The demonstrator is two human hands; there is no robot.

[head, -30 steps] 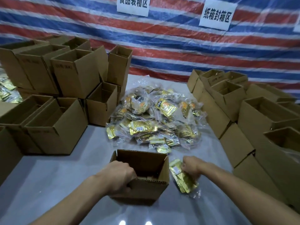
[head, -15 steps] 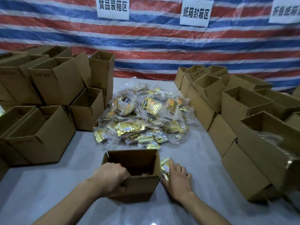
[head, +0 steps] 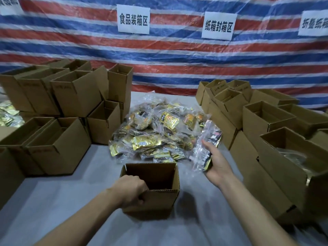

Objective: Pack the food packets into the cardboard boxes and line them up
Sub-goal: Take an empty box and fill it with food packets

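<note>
An open cardboard box stands on the grey table in front of me. My left hand grips its near left rim. My right hand holds a clear food packet with gold and black contents, lifted above the table just right of the box. A heap of food packets in clear wrap lies behind the box in the middle of the table.
Open empty cardboard boxes are stacked along the left. More cardboard boxes line the right side; the near one holds packets. A striped tarp with white signs hangs behind. Loose packets lie at the far left.
My right hand took the packet off the table beside the box and raised it. The left hand stayed on the box rim. The view tilted up.
</note>
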